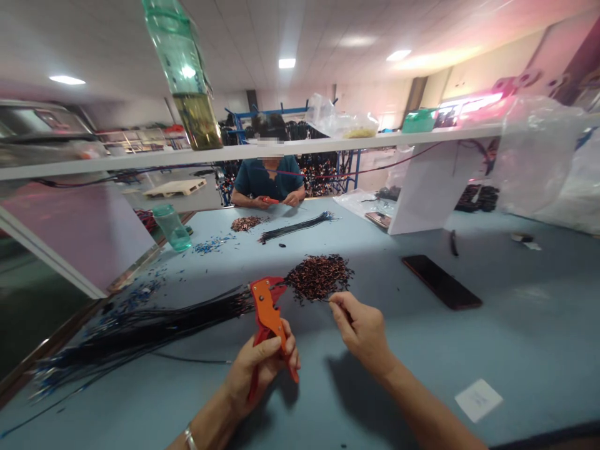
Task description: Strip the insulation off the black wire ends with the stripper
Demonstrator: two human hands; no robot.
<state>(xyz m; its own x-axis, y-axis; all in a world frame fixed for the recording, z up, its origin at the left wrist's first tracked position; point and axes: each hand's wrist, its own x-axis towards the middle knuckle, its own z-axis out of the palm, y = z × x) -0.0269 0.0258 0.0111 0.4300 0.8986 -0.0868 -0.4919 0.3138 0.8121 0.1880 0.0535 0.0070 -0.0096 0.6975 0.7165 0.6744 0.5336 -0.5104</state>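
My left hand (265,359) is wrapped round the handles of an orange and red wire stripper (267,306), its head pointing away from me. My right hand (360,325) is closed in a pinch at the near edge of a pile of small dark and copper-coloured pieces (321,277). One of these small pieces seems to be at the fingertips, though it is too small to make out. To the left of the tool lies a long bundle of black wires (164,328), with blue ends at the far left. A single loose wire (192,359) lies nearer me.
A phone (441,281) and a white paper square (479,400) lie to the right. Across the table a co-worker (269,178) holds a red tool, near a smaller wire bundle (297,227) and copper pile (246,223). A shelf (300,146) spans above, carrying a green bottle (187,81).
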